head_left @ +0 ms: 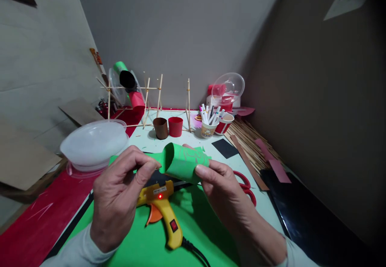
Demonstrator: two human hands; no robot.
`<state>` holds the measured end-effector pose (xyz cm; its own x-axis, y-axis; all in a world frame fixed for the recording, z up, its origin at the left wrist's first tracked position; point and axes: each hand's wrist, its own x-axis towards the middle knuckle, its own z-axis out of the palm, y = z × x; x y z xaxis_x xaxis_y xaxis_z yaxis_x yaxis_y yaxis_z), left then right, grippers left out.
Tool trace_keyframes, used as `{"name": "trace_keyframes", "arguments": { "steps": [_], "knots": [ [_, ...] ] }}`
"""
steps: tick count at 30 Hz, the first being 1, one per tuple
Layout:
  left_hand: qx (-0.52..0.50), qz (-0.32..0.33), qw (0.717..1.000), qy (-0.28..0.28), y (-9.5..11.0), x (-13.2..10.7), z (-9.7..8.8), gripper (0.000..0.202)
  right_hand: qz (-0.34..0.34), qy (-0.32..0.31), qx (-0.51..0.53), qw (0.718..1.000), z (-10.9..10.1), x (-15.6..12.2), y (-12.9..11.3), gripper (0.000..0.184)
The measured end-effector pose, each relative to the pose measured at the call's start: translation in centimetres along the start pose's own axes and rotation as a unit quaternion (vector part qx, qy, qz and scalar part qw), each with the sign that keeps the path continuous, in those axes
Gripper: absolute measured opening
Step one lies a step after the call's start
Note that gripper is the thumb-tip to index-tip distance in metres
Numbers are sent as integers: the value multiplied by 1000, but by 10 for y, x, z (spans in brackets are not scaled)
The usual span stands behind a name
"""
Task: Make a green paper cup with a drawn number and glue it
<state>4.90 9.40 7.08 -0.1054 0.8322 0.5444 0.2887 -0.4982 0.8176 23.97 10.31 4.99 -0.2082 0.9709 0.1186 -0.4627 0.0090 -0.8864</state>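
My right hand (221, 182) is wrapped round a green paper roll (184, 160), its thumb on the near side. The roll is shaped like a cup and lies sideways, its open end towards my left hand; faint wavy lines mark its surface. My left hand (122, 192) is closed in a pinch beside the open rim; what lies between its fingertips is too small to make out. Below both hands, a yellow hot glue gun (164, 208) with an orange trigger rests on a green sheet (138, 243). Its red light is lit.
Brown (160, 128) and red (175, 127) paper cups stand before a wooden stick frame (189, 102). Behind my right hand lie red-handled scissors (249, 192). A marker cup (208, 130), a bundle of sticks (250, 138) and a black panel (301, 206) are rightward; plastic bowls (95, 144) are left.
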Motion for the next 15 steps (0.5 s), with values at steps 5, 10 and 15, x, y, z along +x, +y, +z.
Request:
{"name": "trace_keyframes", "arguments": {
  "steps": [5,10,15],
  "knots": [
    [4,11,1000,2,1,1,1,23,-46,4,-139,989,-4,-5,-2,23],
    [-62,-52,996,-34,0,0,6,30,-99,21,-241,965,-1,-7,-9,12],
    [-107,-181,976,-59,2,-2,14,19,-142,51,-331,931,6,-6,-12,5]
  ]
}}
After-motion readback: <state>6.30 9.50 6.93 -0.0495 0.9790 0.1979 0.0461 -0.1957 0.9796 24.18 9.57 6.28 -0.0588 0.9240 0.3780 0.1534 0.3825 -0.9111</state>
